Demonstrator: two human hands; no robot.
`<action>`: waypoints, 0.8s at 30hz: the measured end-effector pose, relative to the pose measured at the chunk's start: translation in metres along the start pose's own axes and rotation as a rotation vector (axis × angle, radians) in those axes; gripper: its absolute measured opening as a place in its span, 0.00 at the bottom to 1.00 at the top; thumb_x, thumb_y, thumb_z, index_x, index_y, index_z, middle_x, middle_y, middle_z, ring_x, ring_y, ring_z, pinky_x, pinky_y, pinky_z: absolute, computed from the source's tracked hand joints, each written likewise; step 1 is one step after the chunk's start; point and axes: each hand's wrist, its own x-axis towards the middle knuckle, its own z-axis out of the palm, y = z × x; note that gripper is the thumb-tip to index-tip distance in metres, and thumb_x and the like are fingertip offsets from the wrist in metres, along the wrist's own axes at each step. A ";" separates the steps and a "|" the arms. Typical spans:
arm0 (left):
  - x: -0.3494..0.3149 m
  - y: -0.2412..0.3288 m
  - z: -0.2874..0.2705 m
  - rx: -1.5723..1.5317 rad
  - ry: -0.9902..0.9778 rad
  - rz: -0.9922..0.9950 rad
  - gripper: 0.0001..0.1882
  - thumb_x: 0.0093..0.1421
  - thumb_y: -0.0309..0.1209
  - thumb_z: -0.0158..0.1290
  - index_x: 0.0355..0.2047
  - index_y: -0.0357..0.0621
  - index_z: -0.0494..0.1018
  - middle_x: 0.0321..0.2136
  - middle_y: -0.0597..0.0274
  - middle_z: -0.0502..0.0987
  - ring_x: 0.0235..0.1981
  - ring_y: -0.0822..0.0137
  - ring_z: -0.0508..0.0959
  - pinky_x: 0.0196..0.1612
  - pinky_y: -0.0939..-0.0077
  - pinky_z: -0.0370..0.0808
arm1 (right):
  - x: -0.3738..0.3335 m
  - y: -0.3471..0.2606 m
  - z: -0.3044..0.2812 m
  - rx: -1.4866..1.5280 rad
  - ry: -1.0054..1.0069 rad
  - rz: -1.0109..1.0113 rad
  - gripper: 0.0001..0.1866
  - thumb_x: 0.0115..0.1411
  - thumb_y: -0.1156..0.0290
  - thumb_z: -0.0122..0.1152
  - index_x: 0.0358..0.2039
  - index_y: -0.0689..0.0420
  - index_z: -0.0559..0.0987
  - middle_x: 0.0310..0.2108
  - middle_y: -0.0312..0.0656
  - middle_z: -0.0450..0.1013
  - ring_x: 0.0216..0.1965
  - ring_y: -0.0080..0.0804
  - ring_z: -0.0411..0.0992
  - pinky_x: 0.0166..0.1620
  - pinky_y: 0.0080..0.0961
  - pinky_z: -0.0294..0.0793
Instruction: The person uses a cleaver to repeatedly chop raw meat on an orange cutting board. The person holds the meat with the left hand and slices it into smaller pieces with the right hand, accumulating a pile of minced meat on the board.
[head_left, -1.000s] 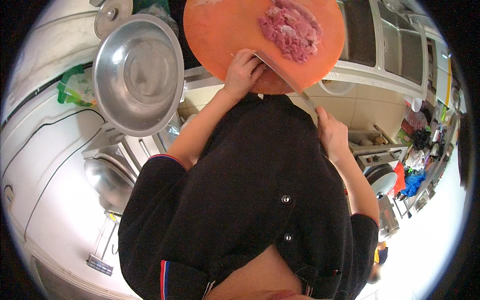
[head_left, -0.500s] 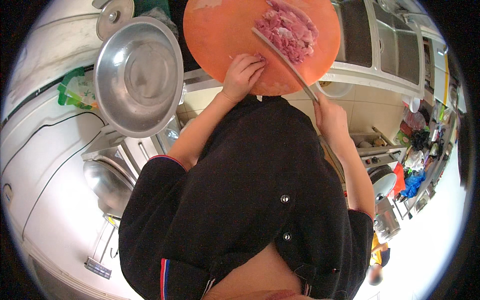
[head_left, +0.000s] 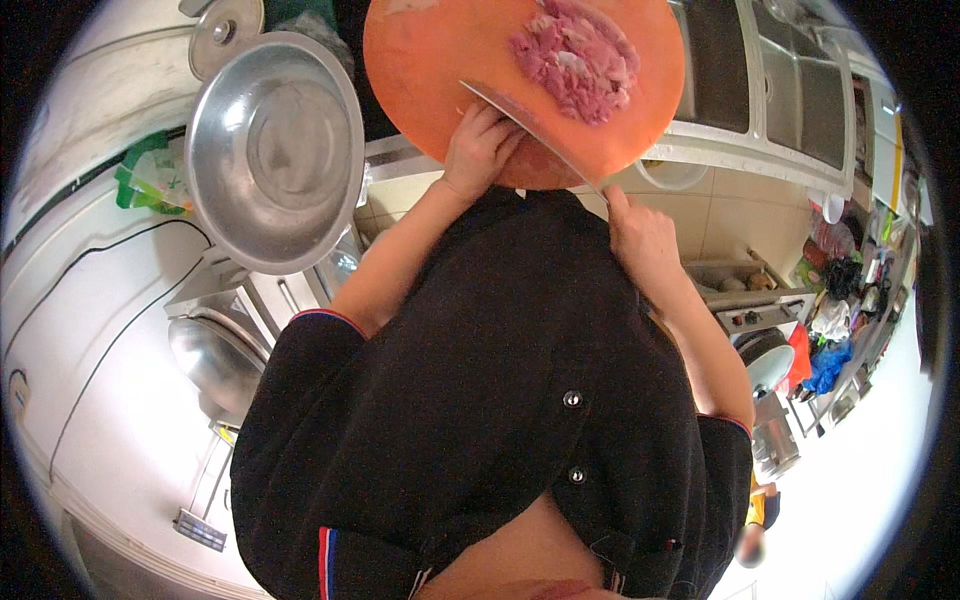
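R hand is closed round the handle end of the knife, thumb fwd along it; blade slants up-left over the near part of the orange board, tip out past the L fingers. L hand is at board's near-L edge, fingers bent & close tog. right by the blade; can't tell what, if anything, is pinched under them, nor if they touch the steel. Chopped pink meat sits in a pile on board's far-R part, apart from blade & both hands. Steel bowl, nothing visible in it, is L of board, w/ a round lid just past it. Sink is R of board; white tub sits lower, partly hidden by the counter edge.
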 end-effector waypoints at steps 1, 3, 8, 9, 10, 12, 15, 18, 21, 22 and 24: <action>0.000 0.000 0.000 -0.008 -0.002 0.006 0.09 0.48 0.25 0.59 0.31 0.36 0.77 0.36 0.54 0.76 0.43 0.51 0.74 0.45 0.62 0.74 | -0.008 0.001 -0.001 0.013 -0.004 0.011 0.10 0.57 0.77 0.48 0.40 0.54 0.67 0.24 0.50 0.72 0.25 0.53 0.73 0.26 0.46 0.72; -0.002 0.000 -0.001 -0.022 -0.004 0.010 0.09 0.49 0.26 0.58 0.31 0.37 0.77 0.37 0.54 0.76 0.43 0.51 0.74 0.45 0.62 0.73 | -0.023 0.008 -0.004 0.027 -0.030 0.033 0.10 0.57 0.77 0.49 0.40 0.54 0.67 0.24 0.51 0.72 0.25 0.53 0.73 0.26 0.46 0.71; -0.002 0.000 0.002 -0.040 -0.014 -0.018 0.09 0.48 0.26 0.58 0.31 0.37 0.78 0.37 0.55 0.76 0.43 0.51 0.74 0.46 0.62 0.73 | -0.008 0.012 0.012 -0.009 -0.074 0.031 0.12 0.55 0.77 0.48 0.41 0.55 0.66 0.25 0.51 0.74 0.27 0.52 0.75 0.26 0.45 0.74; 0.000 -0.001 0.001 -0.026 -0.016 -0.011 0.09 0.48 0.26 0.58 0.31 0.37 0.78 0.37 0.55 0.76 0.43 0.51 0.74 0.46 0.62 0.73 | 0.004 0.009 0.016 -0.017 -0.058 0.018 0.11 0.55 0.77 0.48 0.41 0.55 0.65 0.25 0.51 0.73 0.27 0.53 0.75 0.26 0.45 0.74; 0.001 0.000 0.001 -0.007 -0.003 0.001 0.09 0.48 0.26 0.58 0.31 0.37 0.78 0.37 0.55 0.75 0.43 0.52 0.74 0.46 0.62 0.73 | 0.017 0.004 0.020 -0.026 -0.042 0.006 0.11 0.55 0.77 0.48 0.41 0.55 0.65 0.25 0.51 0.73 0.27 0.53 0.75 0.26 0.46 0.74; 0.004 0.004 -0.002 0.037 0.027 0.018 0.09 0.48 0.26 0.58 0.31 0.37 0.78 0.36 0.55 0.75 0.43 0.52 0.74 0.46 0.62 0.73 | 0.020 0.004 0.023 -0.013 -0.031 -0.009 0.11 0.56 0.76 0.47 0.40 0.56 0.66 0.25 0.52 0.73 0.26 0.54 0.75 0.26 0.46 0.74; 0.002 0.002 -0.003 0.018 0.007 0.039 0.08 0.48 0.26 0.58 0.31 0.37 0.78 0.36 0.55 0.75 0.42 0.52 0.73 0.45 0.62 0.73 | -0.012 0.022 0.024 0.036 -0.034 0.012 0.10 0.56 0.76 0.48 0.41 0.55 0.66 0.24 0.52 0.73 0.25 0.55 0.74 0.26 0.47 0.72; 0.001 0.001 -0.001 -0.030 -0.008 -0.003 0.09 0.48 0.26 0.58 0.31 0.38 0.78 0.36 0.56 0.76 0.42 0.53 0.73 0.45 0.62 0.73 | -0.027 0.028 0.024 0.068 -0.008 0.028 0.11 0.58 0.75 0.48 0.42 0.54 0.67 0.23 0.52 0.73 0.25 0.56 0.73 0.26 0.47 0.71; 0.003 0.004 -0.003 -0.007 -0.027 0.014 0.09 0.48 0.26 0.59 0.31 0.39 0.78 0.36 0.56 0.76 0.41 0.54 0.74 0.44 0.64 0.73 | 0.002 0.022 0.025 0.091 0.014 -0.002 0.10 0.61 0.74 0.48 0.43 0.55 0.67 0.23 0.52 0.73 0.25 0.56 0.73 0.27 0.46 0.71; 0.003 0.004 -0.003 -0.025 -0.031 0.026 0.09 0.48 0.26 0.59 0.31 0.39 0.78 0.36 0.57 0.76 0.40 0.55 0.74 0.44 0.64 0.73 | 0.015 0.019 0.018 0.083 0.005 0.005 0.10 0.61 0.73 0.48 0.44 0.56 0.67 0.23 0.53 0.73 0.25 0.57 0.72 0.27 0.46 0.71; 0.005 0.004 -0.002 -0.067 -0.033 0.048 0.08 0.49 0.26 0.59 0.31 0.40 0.77 0.36 0.57 0.76 0.39 0.55 0.74 0.43 0.65 0.73 | 0.028 0.023 0.011 0.203 0.028 0.051 0.10 0.63 0.72 0.48 0.44 0.58 0.68 0.24 0.54 0.74 0.26 0.57 0.72 0.28 0.46 0.71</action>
